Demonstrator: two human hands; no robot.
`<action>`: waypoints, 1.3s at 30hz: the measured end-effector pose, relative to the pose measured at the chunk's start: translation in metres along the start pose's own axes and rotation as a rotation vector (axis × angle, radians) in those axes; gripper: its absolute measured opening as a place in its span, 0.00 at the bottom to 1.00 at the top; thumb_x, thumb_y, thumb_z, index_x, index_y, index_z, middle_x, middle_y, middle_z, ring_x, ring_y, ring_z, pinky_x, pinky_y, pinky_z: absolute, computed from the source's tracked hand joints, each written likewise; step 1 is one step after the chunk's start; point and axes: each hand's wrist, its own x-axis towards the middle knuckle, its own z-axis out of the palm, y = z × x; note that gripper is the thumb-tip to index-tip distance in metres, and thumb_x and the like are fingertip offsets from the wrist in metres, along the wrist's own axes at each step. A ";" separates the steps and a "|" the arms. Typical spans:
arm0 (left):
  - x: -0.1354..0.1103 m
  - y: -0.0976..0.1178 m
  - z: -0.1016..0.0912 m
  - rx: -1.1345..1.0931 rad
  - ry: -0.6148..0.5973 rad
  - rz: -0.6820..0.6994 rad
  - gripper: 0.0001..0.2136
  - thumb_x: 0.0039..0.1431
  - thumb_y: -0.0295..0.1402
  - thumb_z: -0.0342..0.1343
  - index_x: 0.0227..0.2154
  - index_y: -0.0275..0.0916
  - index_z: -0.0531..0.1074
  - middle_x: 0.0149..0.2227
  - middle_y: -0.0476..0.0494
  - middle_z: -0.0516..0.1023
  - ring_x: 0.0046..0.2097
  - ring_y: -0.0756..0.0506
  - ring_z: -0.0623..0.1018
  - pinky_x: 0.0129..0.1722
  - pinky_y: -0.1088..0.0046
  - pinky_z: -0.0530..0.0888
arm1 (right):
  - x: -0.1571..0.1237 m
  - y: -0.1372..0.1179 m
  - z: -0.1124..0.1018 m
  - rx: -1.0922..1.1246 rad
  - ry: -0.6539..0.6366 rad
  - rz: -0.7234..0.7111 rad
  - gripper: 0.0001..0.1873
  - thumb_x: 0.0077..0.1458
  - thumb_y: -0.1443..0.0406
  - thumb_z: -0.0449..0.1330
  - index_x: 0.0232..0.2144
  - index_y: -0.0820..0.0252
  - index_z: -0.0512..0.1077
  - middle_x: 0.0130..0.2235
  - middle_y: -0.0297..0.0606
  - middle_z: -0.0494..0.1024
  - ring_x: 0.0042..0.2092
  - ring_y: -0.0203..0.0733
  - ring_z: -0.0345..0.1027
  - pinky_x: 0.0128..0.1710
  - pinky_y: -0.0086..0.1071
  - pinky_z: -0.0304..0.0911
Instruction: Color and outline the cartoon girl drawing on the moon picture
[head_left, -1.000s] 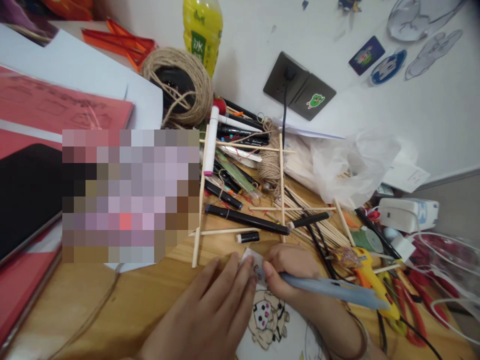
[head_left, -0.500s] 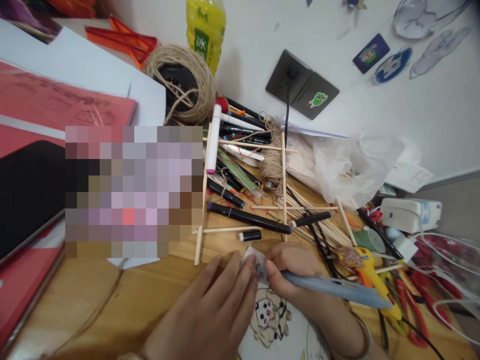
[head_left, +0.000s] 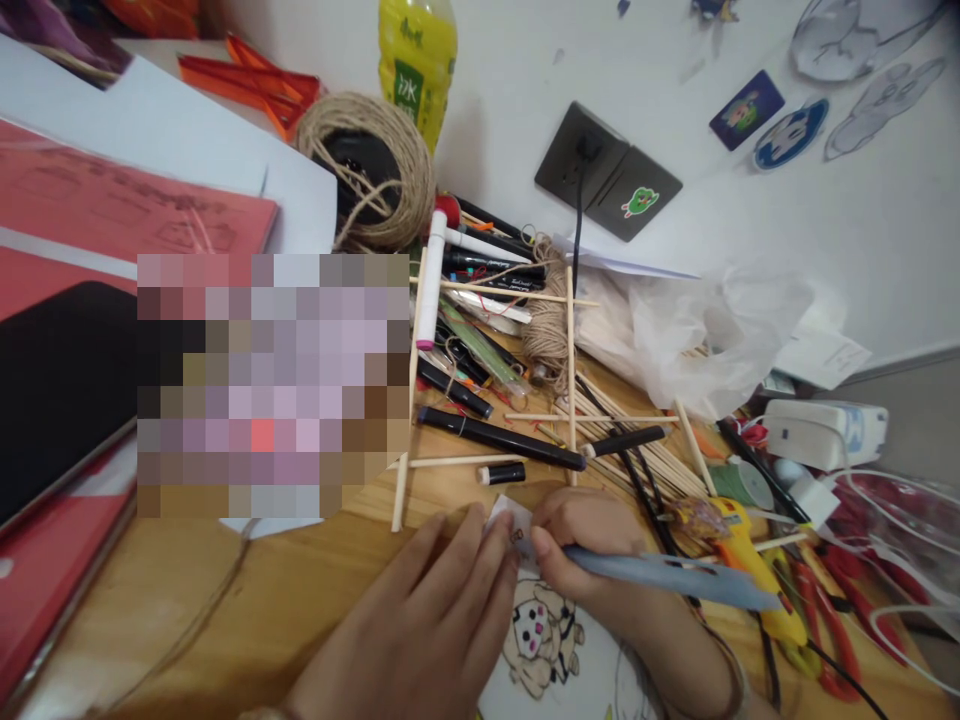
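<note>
My left hand [head_left: 420, 620] lies flat with its fingers stretched out, the fingertips on a small slip of white paper [head_left: 501, 510]. Small dark marks show on the slip between my two hands. Closed round a pale blue pen [head_left: 675, 576], my right hand [head_left: 581, 535] rests against the slip's right side. The pen's back end points right; its tip is hidden behind my fingers. Just below is a white sheet [head_left: 525, 697] with a coloured cartoon figure [head_left: 544, 640], partly covered by my left hand and right forearm.
Beyond my hands lie black markers [head_left: 499, 437], wooden sticks [head_left: 571, 370] and a white marker [head_left: 430, 280]. A twine roll [head_left: 416, 170] and yellow bottle [head_left: 420, 60] stand behind. At right are a yellow glue gun [head_left: 757, 570] and red-handled pliers [head_left: 829, 620]; a black tablet-like device [head_left: 60, 390] is left.
The whole view has shifted slightly, so things sit a little further right. The marks on the slip beside my right hand look slightly different. Both hands keep nearly the same place.
</note>
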 end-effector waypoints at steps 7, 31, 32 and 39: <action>-0.002 0.001 -0.002 0.004 -0.009 0.010 0.19 0.63 0.37 0.45 0.53 0.39 0.69 0.58 0.43 0.69 0.59 0.40 0.64 0.58 0.59 0.56 | -0.001 0.000 0.000 0.042 0.010 0.008 0.18 0.54 0.72 0.52 0.15 0.56 0.55 0.17 0.31 0.68 0.20 0.33 0.64 0.22 0.26 0.62; -0.001 -0.001 -0.001 -0.018 0.014 0.002 0.18 0.64 0.36 0.42 0.52 0.38 0.70 0.57 0.44 0.70 0.59 0.40 0.64 0.58 0.59 0.55 | 0.000 0.000 0.001 0.003 0.039 0.001 0.19 0.54 0.73 0.51 0.15 0.56 0.51 0.17 0.30 0.67 0.20 0.32 0.65 0.22 0.24 0.62; -0.001 0.000 0.000 -0.016 0.015 0.002 0.18 0.64 0.36 0.42 0.52 0.38 0.70 0.58 0.44 0.70 0.59 0.40 0.64 0.58 0.59 0.54 | -0.001 0.000 0.001 0.000 0.038 -0.001 0.19 0.54 0.73 0.51 0.15 0.56 0.52 0.17 0.30 0.67 0.20 0.32 0.64 0.21 0.24 0.62; -0.001 0.001 0.001 -0.017 0.024 -0.003 0.19 0.65 0.35 0.41 0.52 0.38 0.70 0.57 0.44 0.70 0.59 0.39 0.64 0.58 0.58 0.55 | -0.002 0.001 0.001 -0.050 0.030 -0.015 0.18 0.55 0.73 0.52 0.16 0.57 0.56 0.18 0.32 0.70 0.20 0.32 0.66 0.21 0.24 0.62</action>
